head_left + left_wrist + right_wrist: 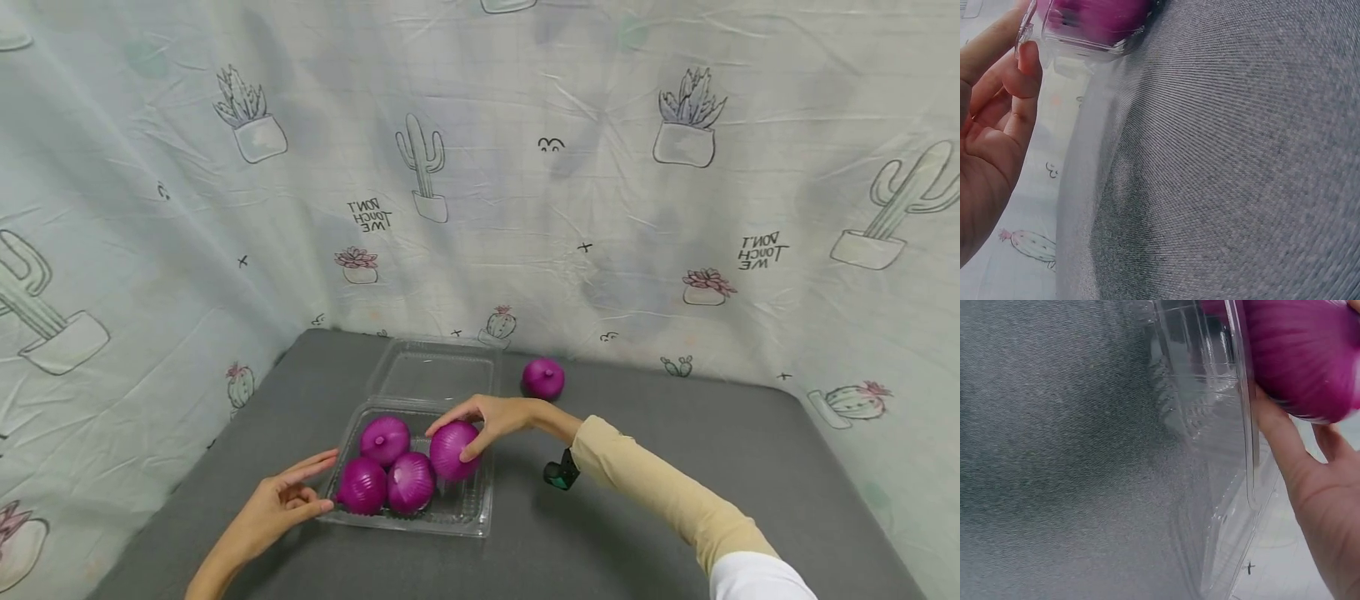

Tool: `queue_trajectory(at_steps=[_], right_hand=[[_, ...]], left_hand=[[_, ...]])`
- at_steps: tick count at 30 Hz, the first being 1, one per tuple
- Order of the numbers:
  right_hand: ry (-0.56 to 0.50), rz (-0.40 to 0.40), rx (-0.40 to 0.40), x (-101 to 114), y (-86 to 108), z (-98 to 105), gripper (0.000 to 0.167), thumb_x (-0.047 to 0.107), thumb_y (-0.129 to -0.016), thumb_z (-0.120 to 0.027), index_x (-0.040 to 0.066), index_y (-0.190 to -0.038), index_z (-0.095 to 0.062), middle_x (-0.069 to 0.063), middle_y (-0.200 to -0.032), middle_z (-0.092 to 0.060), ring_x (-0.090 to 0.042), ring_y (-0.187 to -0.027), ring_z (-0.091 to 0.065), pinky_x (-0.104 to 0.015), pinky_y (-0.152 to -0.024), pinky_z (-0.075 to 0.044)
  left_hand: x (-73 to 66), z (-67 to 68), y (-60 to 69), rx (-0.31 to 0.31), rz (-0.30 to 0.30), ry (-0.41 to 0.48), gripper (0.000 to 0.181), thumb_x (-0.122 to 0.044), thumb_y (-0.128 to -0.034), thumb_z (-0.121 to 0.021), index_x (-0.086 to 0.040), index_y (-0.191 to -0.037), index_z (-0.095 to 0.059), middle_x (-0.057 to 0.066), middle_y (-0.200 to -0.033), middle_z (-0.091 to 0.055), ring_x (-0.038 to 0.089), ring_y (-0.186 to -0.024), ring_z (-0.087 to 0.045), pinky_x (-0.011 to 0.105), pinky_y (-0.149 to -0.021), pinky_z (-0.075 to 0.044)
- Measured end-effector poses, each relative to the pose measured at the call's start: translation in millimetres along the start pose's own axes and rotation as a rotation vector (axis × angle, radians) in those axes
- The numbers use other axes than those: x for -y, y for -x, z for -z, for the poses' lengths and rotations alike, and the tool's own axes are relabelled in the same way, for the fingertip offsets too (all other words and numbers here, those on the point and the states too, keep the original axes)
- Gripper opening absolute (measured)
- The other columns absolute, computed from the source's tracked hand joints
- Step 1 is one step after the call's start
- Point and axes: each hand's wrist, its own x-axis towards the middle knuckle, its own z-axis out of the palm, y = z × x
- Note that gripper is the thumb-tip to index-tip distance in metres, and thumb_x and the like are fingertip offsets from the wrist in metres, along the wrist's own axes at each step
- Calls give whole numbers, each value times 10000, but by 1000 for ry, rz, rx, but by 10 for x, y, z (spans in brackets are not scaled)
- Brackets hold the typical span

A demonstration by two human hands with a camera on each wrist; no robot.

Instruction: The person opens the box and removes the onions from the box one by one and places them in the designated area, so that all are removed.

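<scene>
In the head view my right hand (498, 417) grips a purple onion (453, 450) over the right side of a clear plastic clamshell box (483, 521). Thumb and fingers wrap its sides; whether it touches the box floor I cannot tell. The right wrist view shows this held onion (1310, 356) beside the box rim (1244, 425). Three more onions, at the back left (385, 442), front left (363, 486) and middle (411, 482), sit inside. At the box's left edge, my left hand (273, 508) touches the rim with its extended forefinger and thumb, other fingers bent.
Behind the base, the box's clear lid (435, 375) lies folded back. One more onion (543, 379) sits on the grey table (660, 467), right of the lid. A small dark device (561, 472) hangs by the right wrist. A printed curtain (510, 183) encloses the table's back and sides.
</scene>
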Motion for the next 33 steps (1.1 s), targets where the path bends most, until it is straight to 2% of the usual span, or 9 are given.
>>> queue_trajectory(at_steps=[4,6,11,15,20,23,29,33], right_hand=[[-42,-24,-96,32,92,-21,541,136,-896,-651,21,-1393,-473,-162,-1416,-450,-114,-1138,-528,-360,-823,-526],[-54,-34,-133,54,129,-35,532,187,-900,-657,81,-1395,-492,-153,-1423,-443,-126,-1145,-525,-381,-789,-538],[-24,-9,-184,82,217,-73,494,285,-903,-654,168,-1366,-529,-89,-1403,-472,-146,-1151,-530,-381,-804,-532],[3,31,-186,103,298,-86,513,289,-925,-621,100,-1384,-494,-117,-1415,-458,-147,-1166,-521,-363,-848,-511],[-117,7,-149,187,444,-115,502,220,-964,-575,51,-1416,-438,-82,-1415,-426,-210,-1155,-543,-459,-762,-538],[-171,-13,-134,223,541,-160,483,216,-960,-586,85,-1404,-448,-74,-1383,-420,-234,-1130,-559,-490,-715,-541],[-84,71,-123,199,690,-333,695,102,-808,-775,113,-1399,-408,-48,-1391,-411,-205,-1233,-457,-405,-902,-488],[31,106,-170,184,803,-504,686,82,-784,-794,167,-1360,-430,-16,-1344,-460,-174,-1202,-481,-357,-895,-493]], left_hand=[[-8,-6,-5,-1,-4,-3,534,74,-840,-671,194,-1308,-442,-165,-1369,-509,46,-706,-589,265,-566,-479],[-11,-5,-7,-2,-9,-9,535,74,-840,-672,195,-1307,-443,-170,-1367,-509,49,-703,-588,266,-562,-476],[-2,-3,-12,-1,-14,-10,532,74,-840,-671,190,-1308,-446,-177,-1364,-508,58,-699,-589,268,-556,-469],[0,0,-15,-2,-21,-13,520,77,-841,-668,179,-1306,-460,-159,-1368,-512,59,-693,-587,270,-550,-463],[-7,5,-15,1,-35,-17,513,85,-843,-662,177,-1307,-462,-147,-1376,-509,57,-694,-586,264,-556,-468],[-10,5,-15,4,-38,-15,515,86,-844,-661,175,-1310,-460,-142,-1379,-507,60,-698,-589,262,-567,-475],[-6,9,-11,13,-35,0,518,96,-848,-651,172,-1319,-451,-148,-1385,-499,66,-707,-597,271,-583,-487],[-1,-4,-14,7,-34,-5,512,95,-846,-654,171,-1313,-459,-157,-1379,-503,61,-704,-596,260,-584,-486]])
